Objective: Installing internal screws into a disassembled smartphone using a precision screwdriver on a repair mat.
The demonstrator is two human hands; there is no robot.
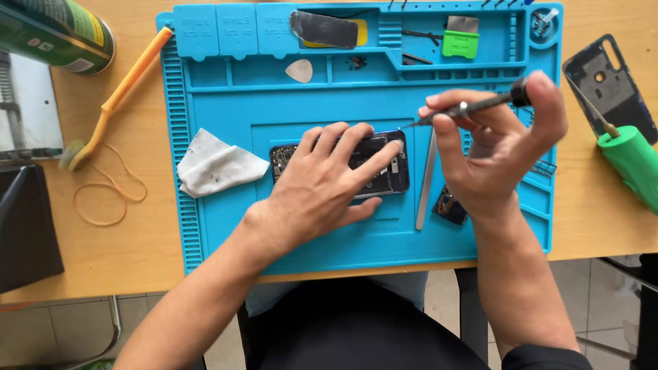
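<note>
Phone [384, 168], opened and lying lengthwise across the blue mat [226, 240], sat pinned under your left hand [322, 185], fingers spread flat, gripping nothing. Your right hand [500, 147] pinched a slim screwdriver [473, 106], its tip aimed leftward and down at the phone's near end, just beside your left fingertips. A metal pry tool [426, 181] lay beneath that grip.

Wooden desk [596, 226] over pale tiled floor [41, 336]

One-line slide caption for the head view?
Left hand steadies opened black phone on blue mat; right hand holds slim screwdriver.
</note>
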